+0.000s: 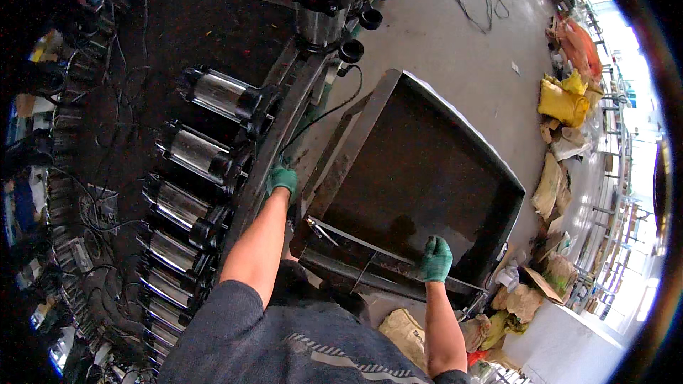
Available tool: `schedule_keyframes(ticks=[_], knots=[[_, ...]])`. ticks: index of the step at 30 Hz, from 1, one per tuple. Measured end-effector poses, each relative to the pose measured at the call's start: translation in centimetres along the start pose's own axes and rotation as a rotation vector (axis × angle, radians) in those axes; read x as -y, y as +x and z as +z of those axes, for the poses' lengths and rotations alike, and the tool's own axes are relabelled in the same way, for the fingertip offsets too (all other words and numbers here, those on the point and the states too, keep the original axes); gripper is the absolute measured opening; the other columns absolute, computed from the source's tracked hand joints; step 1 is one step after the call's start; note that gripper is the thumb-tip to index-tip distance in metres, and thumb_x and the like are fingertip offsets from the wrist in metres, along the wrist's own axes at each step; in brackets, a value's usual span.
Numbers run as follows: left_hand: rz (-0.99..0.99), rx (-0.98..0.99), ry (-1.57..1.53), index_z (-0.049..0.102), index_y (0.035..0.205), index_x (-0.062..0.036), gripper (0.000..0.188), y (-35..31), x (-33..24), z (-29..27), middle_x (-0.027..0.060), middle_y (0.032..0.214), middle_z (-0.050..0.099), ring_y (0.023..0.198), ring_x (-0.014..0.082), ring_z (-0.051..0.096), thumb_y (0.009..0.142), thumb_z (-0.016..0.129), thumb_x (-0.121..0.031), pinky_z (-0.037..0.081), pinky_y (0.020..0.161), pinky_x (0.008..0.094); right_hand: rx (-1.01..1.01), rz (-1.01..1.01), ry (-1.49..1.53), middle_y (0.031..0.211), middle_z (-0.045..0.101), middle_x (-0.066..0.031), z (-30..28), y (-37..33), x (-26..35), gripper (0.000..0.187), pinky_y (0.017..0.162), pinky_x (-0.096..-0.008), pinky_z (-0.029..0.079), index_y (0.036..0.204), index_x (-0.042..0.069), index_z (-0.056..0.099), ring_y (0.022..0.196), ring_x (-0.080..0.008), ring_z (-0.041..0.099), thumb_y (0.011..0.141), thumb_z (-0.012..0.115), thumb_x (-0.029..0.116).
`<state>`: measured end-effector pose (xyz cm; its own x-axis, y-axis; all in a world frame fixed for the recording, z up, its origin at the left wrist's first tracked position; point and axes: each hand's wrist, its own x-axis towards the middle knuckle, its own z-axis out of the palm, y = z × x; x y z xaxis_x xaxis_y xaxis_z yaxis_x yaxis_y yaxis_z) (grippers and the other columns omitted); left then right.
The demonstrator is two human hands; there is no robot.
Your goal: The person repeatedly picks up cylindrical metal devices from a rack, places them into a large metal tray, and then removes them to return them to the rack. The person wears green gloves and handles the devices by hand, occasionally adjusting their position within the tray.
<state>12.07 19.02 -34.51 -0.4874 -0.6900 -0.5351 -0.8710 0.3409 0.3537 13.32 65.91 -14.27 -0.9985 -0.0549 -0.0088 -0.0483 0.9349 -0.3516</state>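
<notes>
My left hand [282, 179], in a green glove, is at the right edge of a dark metal rail [260, 174]. Its fingers are bent; what they grip is hard to see. A black cable [324, 117] comes down to those fingers from a round black fitting [351, 51]. To the right stands a wide dark rectangular tank [363, 131] with a shiny, wet-looking patch inside. My right hand [435, 259], gloved alike, is closed over the tank's near rim; anything within it is hidden. Small silver tool-like pieces [321, 231] lie at the tank's near left corner.
Left of the rail lies a row of several silver cylinders with black ends, pump-like [188, 149]. A larger upright one [320, 18] stands at the far end. Cables trail over the dark floor on the left. Yellow sacks [564, 99] and other bags line the right side.
</notes>
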Motion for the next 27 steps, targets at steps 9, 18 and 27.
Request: schedule_keyframes(ticks=[9,18,27], knots=[[0.140,0.241,-0.450,0.070,0.117,-0.0063,0.038,1.4,7.3,0.9,0.0175,0.104,0.072,0.091,0.0342,0.067,0.096,0.059,-0.037,0.052,0.079,0.0454,-0.003,-0.025,0.068,0.090,0.068,-0.0197,0.5,-0.2,-1.1,0.024,0.072,-0.0435,0.052,0.096,0.004,0.069,0.081,-0.0400,0.066,0.100,0.057,0.025],[1.053,-0.237,-0.241,0.068,0.106,-0.0045,0.024,-21.5,-9.3,-13.7,0.0186,0.104,0.067,0.100,0.0395,0.064,0.095,0.063,-0.025,0.050,0.090,0.0457,-0.057,-0.090,0.210,0.093,0.070,-0.0179,-1.1,-0.7,-0.1,0.024,0.075,-0.0435,0.054,0.101,0.004,0.068,0.085,-0.0387,0.067,0.100,0.058,0.026],[1.063,0.003,0.342,0.074,0.098,-0.0089,0.037,-30.0,-13.5,-4.9,0.0159,0.099,0.071,0.095,0.0375,0.067,0.097,0.057,-0.042,0.053,0.082,0.0480,-0.275,-0.093,0.110,0.092,0.069,-0.0166,-7.7,-3.6,-12.7,0.015,0.075,-0.0456,0.054,0.096,0.007,0.069,0.084,-0.0376,0.066,0.096,0.062,0.020]])
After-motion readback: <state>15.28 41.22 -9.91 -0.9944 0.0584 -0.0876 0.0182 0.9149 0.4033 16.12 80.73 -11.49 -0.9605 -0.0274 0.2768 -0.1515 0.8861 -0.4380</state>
